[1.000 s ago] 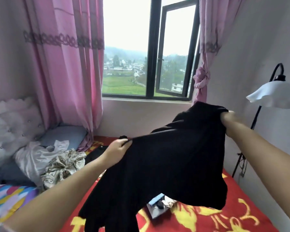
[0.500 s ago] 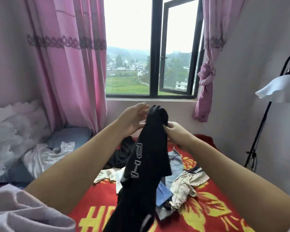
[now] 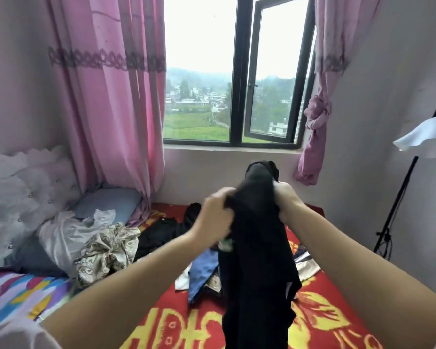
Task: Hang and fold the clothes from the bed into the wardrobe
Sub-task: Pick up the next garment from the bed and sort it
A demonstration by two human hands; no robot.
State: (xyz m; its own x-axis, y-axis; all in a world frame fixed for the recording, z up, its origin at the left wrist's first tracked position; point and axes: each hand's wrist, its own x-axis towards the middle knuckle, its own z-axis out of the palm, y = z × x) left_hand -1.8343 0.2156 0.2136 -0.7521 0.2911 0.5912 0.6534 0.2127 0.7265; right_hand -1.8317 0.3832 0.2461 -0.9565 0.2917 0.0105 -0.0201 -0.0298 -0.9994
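Observation:
I hold a black garment [image 3: 258, 260] up over the bed; it hangs down in a narrow bunched column. My left hand [image 3: 215, 214] grips its left edge near the top, and my right hand [image 3: 286, 199] grips the right edge, the two hands close together. Its top end sticks up above my fingers. Below it on the red and yellow bedspread [image 3: 320, 321] lies a pile of loose clothes [image 3: 203, 270], blue, white and dark. The wardrobe is out of view.
A white garment [image 3: 66, 230] and a patterned satin one [image 3: 106, 250] lie by the blue pillow [image 3: 108, 201] at the left. Another black garment [image 3: 161, 230] lies further back. A floor lamp [image 3: 423, 137] stands at the right wall. Pink curtains [image 3: 116, 109] frame the window.
A second ago the garment was spread wide between my hands. I brought both hands together, and now they have dropped a little and grip it lower, bunching it tighter.

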